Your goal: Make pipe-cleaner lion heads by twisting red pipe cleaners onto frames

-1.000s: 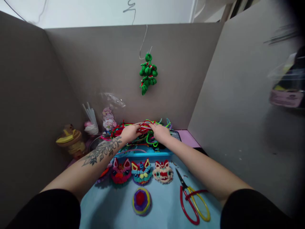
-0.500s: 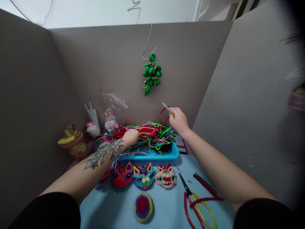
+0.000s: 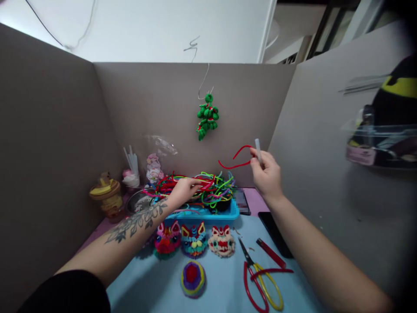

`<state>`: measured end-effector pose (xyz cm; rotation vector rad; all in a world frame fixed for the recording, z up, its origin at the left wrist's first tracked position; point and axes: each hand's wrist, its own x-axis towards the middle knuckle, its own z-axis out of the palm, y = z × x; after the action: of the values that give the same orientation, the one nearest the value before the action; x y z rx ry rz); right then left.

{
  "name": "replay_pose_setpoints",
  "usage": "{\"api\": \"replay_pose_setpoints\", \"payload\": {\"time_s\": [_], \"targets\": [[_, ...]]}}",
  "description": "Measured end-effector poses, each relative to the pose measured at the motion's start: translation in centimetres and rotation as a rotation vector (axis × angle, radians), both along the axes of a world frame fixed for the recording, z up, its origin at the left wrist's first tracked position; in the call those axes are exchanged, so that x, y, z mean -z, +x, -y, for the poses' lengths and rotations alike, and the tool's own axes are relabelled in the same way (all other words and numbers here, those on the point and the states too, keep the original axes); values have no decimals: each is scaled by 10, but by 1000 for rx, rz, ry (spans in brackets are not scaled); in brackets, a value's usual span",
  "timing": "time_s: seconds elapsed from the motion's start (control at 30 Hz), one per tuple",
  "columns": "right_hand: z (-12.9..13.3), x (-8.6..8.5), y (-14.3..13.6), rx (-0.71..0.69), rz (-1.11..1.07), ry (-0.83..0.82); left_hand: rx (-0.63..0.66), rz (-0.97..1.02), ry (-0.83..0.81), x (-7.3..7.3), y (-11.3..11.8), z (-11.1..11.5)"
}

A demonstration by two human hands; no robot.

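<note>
My right hand (image 3: 267, 174) is raised at the right, closed on a white stick (image 3: 258, 150) and a red pipe cleaner (image 3: 233, 167) whose two ends stick out leftward. My left hand (image 3: 185, 189) reaches over the heap of coloured pipe cleaners (image 3: 216, 191) in the blue tray (image 3: 208, 216), its fingers pinched at the red strands; exactly which strand is between them is hard to tell. In front of the tray sit several fuzzy animal heads, among them a pink one (image 3: 167, 241), a blue one (image 3: 194, 241) and a cream one (image 3: 222, 242).
Scissors (image 3: 252, 265) lie at the right beside a red-handled tool (image 3: 271, 253). A round striped piece (image 3: 193, 278) is near the front. Phones (image 3: 275, 232), a metal bowl (image 3: 137, 201) and a cup (image 3: 109, 198) stand around. A green ornament (image 3: 207, 117) hangs behind.
My right hand has moved right, away from the tray, drawing the red pipe cleaner along with the white stick. My left hand has shifted slightly right over the heap. The camera view has tilted upward.
</note>
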<state>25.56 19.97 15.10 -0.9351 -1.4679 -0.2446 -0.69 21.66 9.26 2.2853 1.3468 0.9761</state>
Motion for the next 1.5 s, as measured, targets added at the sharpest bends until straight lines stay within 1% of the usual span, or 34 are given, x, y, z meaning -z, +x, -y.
{"api": "replay_pose_setpoints", "payload": {"time_s": [0.03, 0.13, 0.17, 0.23, 0.3, 0.33, 0.4, 0.47, 0.5, 0.6, 0.63, 0.7, 0.77, 0.8, 0.87, 0.93, 0.97, 1.03, 1.1, 1.27, 1.4, 1.5], "targets": [[14, 1, -8, -21, 41, 12, 11, 168, -92, -6, 7, 15], [60, 7, -35, -68, 254, 100, 197, 708, -473, -24, 28, 63], [74, 12, -43, -105, 362, 123, 267, 889, -565, -29, 32, 78], [102, 24, -59, -180, 568, 147, 327, 1198, -690, -39, 35, 105], [126, 39, -72, -231, 704, 172, 336, 1364, -802, -46, 29, 128], [137, 48, -78, -247, 733, 169, 324, 1420, -818, -48, 24, 138], [161, 64, -87, -287, 771, 127, 295, 1470, -843, -49, 13, 158], [186, 79, -94, -321, 757, 78, 294, 1466, -796, -48, 1, 183], [200, 84, -96, -335, 724, 50, 301, 1441, -741, -47, -3, 198], [246, 95, -100, -380, 533, -62, 287, 1261, -495, -41, -13, 249], [260, 96, -100, -394, 450, -111, 255, 1161, -413, -39, -15, 267], [285, 99, -101, -422, 298, -218, 147, 914, -255, -30, -15, 299], [301, 101, -101, -459, 197, -297, 11, 659, -117, -15, -11, 321], [306, 103, -101, -486, 166, -309, -51, 592, -47, -5, -7, 329], [309, 109, -101, -538, 109, -284, -80, 502, -17, 16, 1, 335], [309, 115, -102, -544, 29, -264, -105, 481, -31, 37, 10, 336], [309, 118, -103, -530, -17, -271, -121, 480, -48, 45, 14, 336], [310, 125, -103, -507, -95, -314, -126, 494, -76, 57, 18, 336], [313, 131, -103, -506, -136, -354, -136, 493, -87, 63, 18, 339], [316, 141, -100, -484, -173, -457, -155, 450, -114, 73, 13, 343], [313, 143, -99, -535, -161, -495, -139, 464, -137, 82, 13, 341], [312, 142, -99, -572, -136, -499, -138, 530, -159, 84, 14, 341]]}}
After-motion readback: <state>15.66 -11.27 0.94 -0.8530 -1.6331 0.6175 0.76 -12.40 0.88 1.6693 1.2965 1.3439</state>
